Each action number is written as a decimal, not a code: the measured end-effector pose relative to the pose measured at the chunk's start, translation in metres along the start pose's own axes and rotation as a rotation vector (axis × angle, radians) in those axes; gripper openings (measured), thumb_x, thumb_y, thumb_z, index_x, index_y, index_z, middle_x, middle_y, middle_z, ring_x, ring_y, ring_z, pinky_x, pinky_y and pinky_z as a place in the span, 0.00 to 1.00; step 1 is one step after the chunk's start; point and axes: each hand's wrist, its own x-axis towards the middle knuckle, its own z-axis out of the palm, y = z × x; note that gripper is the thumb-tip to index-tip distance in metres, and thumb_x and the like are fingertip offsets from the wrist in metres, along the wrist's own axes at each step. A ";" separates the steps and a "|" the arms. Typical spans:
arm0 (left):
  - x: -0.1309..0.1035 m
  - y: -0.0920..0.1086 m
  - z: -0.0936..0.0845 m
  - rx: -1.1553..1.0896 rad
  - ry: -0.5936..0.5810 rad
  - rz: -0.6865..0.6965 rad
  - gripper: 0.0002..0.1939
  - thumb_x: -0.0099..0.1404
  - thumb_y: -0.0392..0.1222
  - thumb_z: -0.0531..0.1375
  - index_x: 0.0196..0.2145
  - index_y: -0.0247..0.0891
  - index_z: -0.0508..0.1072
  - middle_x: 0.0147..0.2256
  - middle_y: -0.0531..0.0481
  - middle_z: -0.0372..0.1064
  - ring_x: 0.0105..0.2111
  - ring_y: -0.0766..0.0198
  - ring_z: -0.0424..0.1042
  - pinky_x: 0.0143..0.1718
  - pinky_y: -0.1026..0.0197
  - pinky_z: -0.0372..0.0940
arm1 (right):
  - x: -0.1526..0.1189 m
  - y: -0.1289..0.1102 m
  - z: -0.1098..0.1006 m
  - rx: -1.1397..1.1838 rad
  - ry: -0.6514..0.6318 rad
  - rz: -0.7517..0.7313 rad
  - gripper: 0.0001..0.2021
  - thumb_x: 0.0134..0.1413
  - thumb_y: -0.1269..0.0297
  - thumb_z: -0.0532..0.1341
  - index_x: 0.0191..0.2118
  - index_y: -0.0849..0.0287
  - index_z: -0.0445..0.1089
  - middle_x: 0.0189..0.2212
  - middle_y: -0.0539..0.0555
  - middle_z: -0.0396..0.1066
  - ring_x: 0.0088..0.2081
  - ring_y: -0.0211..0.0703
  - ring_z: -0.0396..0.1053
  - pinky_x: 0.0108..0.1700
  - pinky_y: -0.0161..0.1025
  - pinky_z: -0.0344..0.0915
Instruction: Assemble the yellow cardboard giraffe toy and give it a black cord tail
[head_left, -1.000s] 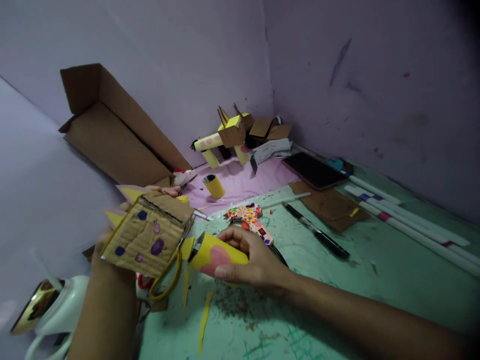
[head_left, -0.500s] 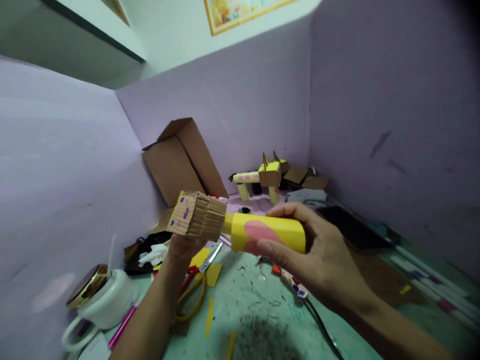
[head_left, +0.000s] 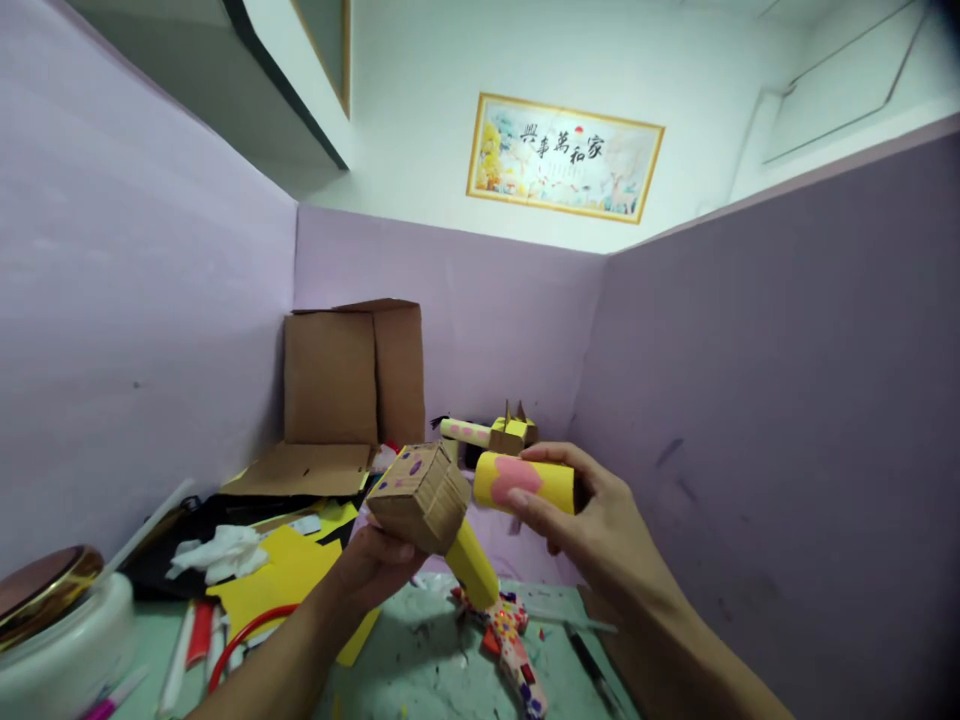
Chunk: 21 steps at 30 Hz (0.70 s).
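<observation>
My left hand [head_left: 379, 568] is closed round the underside of a small cardboard box [head_left: 424, 500], a boxy head shape with purple dots on its face. A yellow paper stick [head_left: 471, 565] juts from it, pointing down and right. My right hand [head_left: 592, 505] grips a yellow tube [head_left: 551, 486] with pink patches between thumb and fingers. The tube lies level, its left end close to the box and apart from the stick. Behind the hands stands a yellow animal figure [head_left: 510, 433] of paper and cardboard with pointed ears, partly hidden.
A large open cardboard box [head_left: 330, 380] leans at the back left. Yellow paper [head_left: 277, 585], white tissue [head_left: 221, 553] and a white lidded pot [head_left: 67, 630] lie to the left. A flower-patterned tool [head_left: 514, 650] rests below the hands. Purple panels [head_left: 787, 420] wall the table in.
The yellow tube has come away from the box's stick, which now shows bare. The left hand has tilted the box. My view has swung upward, showing more wall and the framed picture.
</observation>
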 end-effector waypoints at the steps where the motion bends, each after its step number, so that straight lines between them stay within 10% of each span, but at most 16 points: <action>1: 0.000 0.000 0.000 -0.001 -0.009 0.006 0.34 0.35 0.24 0.61 0.44 0.35 0.75 0.43 0.46 0.76 0.48 0.53 0.69 0.53 0.53 0.58 | 0.000 0.000 -0.001 0.014 -0.047 0.011 0.22 0.34 0.61 0.69 0.40 0.58 0.67 0.27 0.50 0.71 0.26 0.39 0.66 0.26 0.34 0.64; 10: 0.002 -0.001 -0.012 0.044 -0.101 0.039 0.40 0.38 0.23 0.62 0.52 0.37 0.70 0.51 0.44 0.70 0.56 0.48 0.61 0.58 0.48 0.51 | -0.013 0.007 0.000 -0.007 -0.120 -0.194 0.18 0.43 0.66 0.66 0.43 0.55 0.64 0.32 0.49 0.69 0.30 0.38 0.66 0.30 0.33 0.65; 21: 0.005 -0.012 -0.017 0.094 -0.158 0.043 0.23 0.56 0.34 0.62 0.51 0.34 0.70 0.52 0.38 0.68 0.54 0.49 0.64 0.58 0.48 0.54 | -0.026 0.008 0.009 -0.160 -0.079 -0.315 0.15 0.45 0.61 0.65 0.41 0.57 0.65 0.31 0.52 0.72 0.29 0.42 0.70 0.29 0.35 0.68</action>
